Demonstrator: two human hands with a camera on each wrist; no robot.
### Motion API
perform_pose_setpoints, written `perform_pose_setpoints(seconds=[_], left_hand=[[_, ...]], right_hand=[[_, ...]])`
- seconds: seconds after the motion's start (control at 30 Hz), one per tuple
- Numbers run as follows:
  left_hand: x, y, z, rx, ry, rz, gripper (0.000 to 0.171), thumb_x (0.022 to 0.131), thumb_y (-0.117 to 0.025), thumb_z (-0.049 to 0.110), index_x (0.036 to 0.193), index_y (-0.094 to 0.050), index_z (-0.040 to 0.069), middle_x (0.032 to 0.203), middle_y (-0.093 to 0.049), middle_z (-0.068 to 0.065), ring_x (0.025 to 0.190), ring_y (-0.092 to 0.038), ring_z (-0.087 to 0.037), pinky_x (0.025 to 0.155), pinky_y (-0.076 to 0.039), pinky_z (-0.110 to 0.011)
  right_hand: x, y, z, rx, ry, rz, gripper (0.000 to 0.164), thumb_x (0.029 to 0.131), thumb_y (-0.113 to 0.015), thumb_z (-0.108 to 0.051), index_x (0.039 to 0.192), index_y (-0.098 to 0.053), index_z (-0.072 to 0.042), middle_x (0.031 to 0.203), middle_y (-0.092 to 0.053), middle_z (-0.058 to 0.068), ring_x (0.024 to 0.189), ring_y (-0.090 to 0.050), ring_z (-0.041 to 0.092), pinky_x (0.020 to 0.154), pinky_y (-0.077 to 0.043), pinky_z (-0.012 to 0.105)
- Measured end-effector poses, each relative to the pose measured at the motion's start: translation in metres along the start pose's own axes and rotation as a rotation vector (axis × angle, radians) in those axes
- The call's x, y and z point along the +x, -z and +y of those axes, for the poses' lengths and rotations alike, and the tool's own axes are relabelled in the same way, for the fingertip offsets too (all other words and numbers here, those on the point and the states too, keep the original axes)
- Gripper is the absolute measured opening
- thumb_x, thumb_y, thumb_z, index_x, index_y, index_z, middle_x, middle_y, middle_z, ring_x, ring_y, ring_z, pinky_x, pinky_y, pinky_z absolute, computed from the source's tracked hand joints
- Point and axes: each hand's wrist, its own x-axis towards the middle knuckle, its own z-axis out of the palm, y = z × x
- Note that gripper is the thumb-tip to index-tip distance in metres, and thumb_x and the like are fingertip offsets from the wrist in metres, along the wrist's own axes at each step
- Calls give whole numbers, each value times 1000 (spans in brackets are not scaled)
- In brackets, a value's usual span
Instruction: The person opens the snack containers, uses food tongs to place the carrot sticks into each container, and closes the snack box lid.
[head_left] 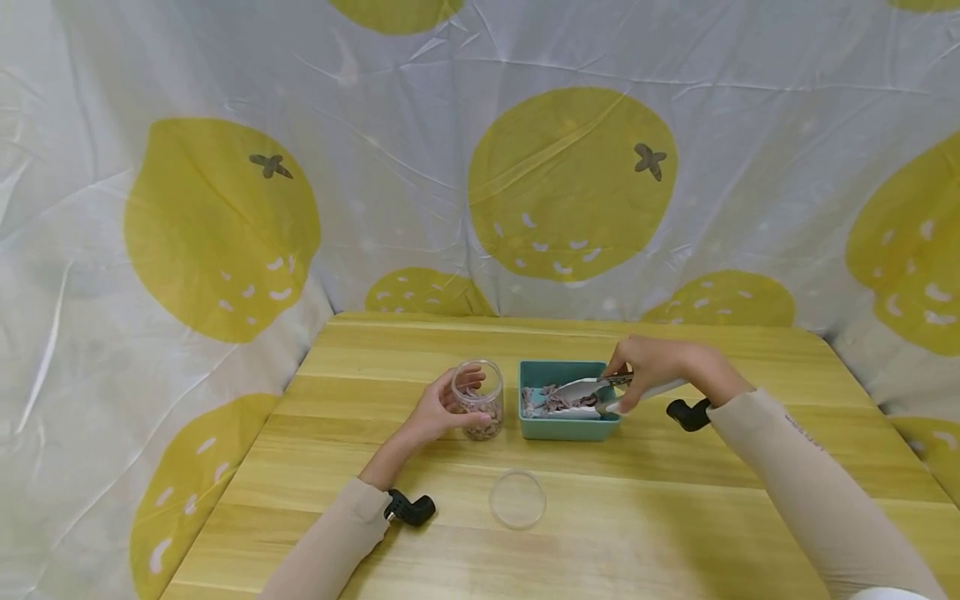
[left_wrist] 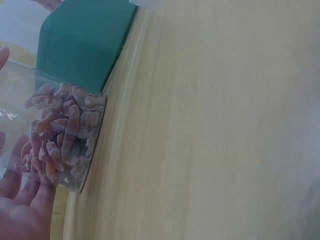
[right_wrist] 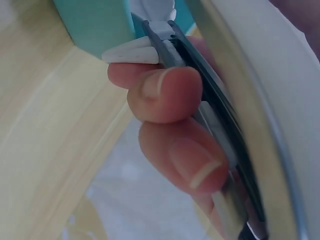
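A clear jar (head_left: pixel 491 393) stands on the table, its mouth upward, with my left hand (head_left: pixel 433 412) gripping its side. Brownish-pink dried strips (left_wrist: pixel 60 135) with a pale dusting fill the lower part of the jar. To the right of it sits a teal rectangular box (head_left: pixel 568 431) holding more of these strips (head_left: pixel 534 400). My right hand (head_left: pixel 651 368) holds tongs (head_left: pixel 581 388) with white heads and dark parts on the handle. The tongs' heads are down inside the box among the strips. In the right wrist view, curled fingers (right_wrist: pixel 167 95) grip the tongs' handle (right_wrist: pixel 215 100).
A round clear lid (head_left: pixel 517 500) lies flat on the wooden table (head_left: pixel 637 517), in front of the jar and box. A curtain (head_left: pixel 405 167) with yellow fruit prints hangs behind the table and at its sides. Dark wrist cameras (head_left: pixel 411 507) sit on both forearms.
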Motion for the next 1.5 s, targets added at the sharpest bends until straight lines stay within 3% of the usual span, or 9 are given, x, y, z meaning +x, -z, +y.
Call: perform_pose_setpoints(seconds=[0.17,0.4,0.53,0.7,0.97,1.2,1.5], left_hand=[[0,0,-3,-5,-4,5,78,80,-81,-5,148,-41,-1,146,-45,-27,134,-40,-48,102,-45,-28],[0,1,-3,-5,-9,4,78,81,-80,-5,148,-41,-1,147,-44,-28,134,-39,-49,102,-45,-27],[0,0,-1,0,-1,5,78,81,-80,-5,148,-40,-2,147,-44,-28,134,-40,-48,103,-45,-29],[0,0,0,5,-2,3,78,82,-79,-6,149,-39,-2,147,-43,-28,134,-40,-47,104,-44,-32],[1,0,1,7,-1,1,77,82,-79,-6,148,-40,-1,147,-44,-28,134,-41,-46,103,-45,-31],[1,0,1,24,1,4,77,82,-80,-4,148,-40,-1,147,-44,-27,135,-42,-44,105,-44,-36],[1,-1,0,17,7,1,77,83,-79,-5,149,-40,0,147,-45,-26,135,-41,-44,105,-43,-31]], right_hand=[[2,-1,-1,3,41,8,49,79,-84,-14,120,-68,8,87,-72,3,57,-33,8,56,-31,26],[1,-1,-4,-1,51,6,49,82,-83,-18,121,-68,7,114,-71,16,70,-56,11,63,-42,28],[0,-1,-4,-1,58,0,48,84,-82,-19,122,-68,7,116,-70,16,74,-59,11,64,-44,27],[0,0,1,3,80,5,47,85,-81,-19,121,-68,7,116,-70,17,76,-61,10,64,-45,28],[-3,4,5,21,123,18,46,87,-79,-19,121,-67,8,114,-70,19,65,-48,7,63,-40,28],[-9,6,4,30,100,36,47,87,-79,-22,123,-68,6,119,-69,17,79,-58,13,64,-41,29],[-15,8,6,63,103,70,47,86,-80,-24,124,-69,2,120,-68,17,65,-45,11,56,-34,26]])
